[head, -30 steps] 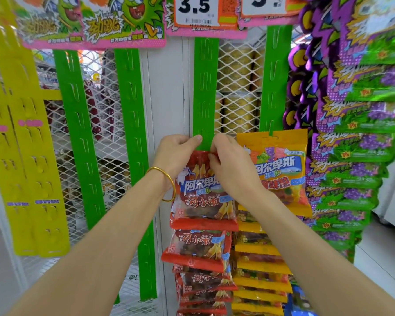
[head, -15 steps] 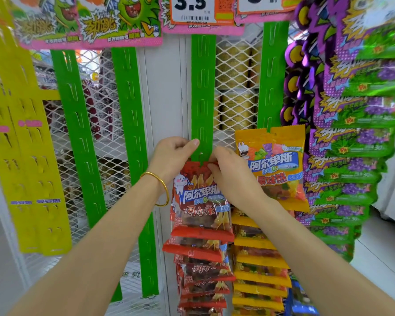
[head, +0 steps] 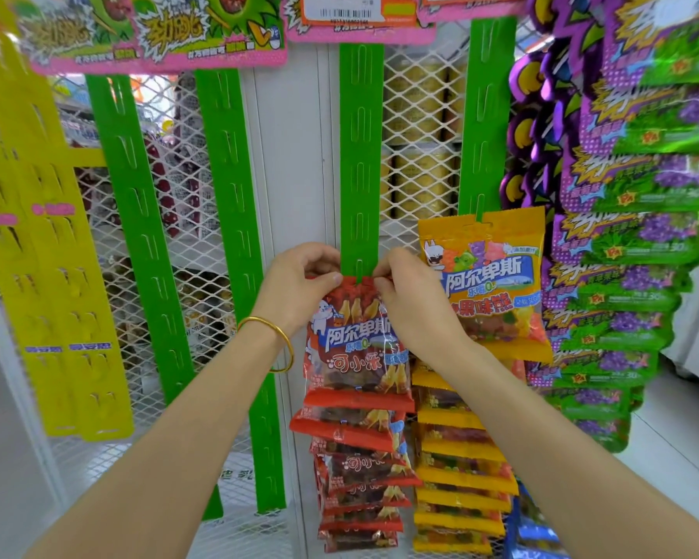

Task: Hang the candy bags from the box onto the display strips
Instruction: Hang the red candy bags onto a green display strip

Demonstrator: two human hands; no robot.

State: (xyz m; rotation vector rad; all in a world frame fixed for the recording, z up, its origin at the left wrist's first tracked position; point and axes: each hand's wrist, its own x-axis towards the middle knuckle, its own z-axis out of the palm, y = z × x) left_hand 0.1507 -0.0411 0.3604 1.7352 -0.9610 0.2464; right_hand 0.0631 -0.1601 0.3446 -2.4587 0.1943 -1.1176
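Note:
A red candy bag hangs against the middle green display strip, its top edge at one of the strip's hooks. My left hand pinches the bag's top left corner. My right hand pinches the top right corner and covers part of the bag's right side. Below it hang several more red bags on the same strip. The box is out of view.
Several orange candy bags fill the green strip to the right. Purple and green bags hang at far right. Two bare green strips and yellow strips hang on the wire mesh at left. Price cards sit above.
The view has shifted a little, so the bag and both hands sit slightly lower in frame. Both hands keep hold of the red bag's top corners at the strip.

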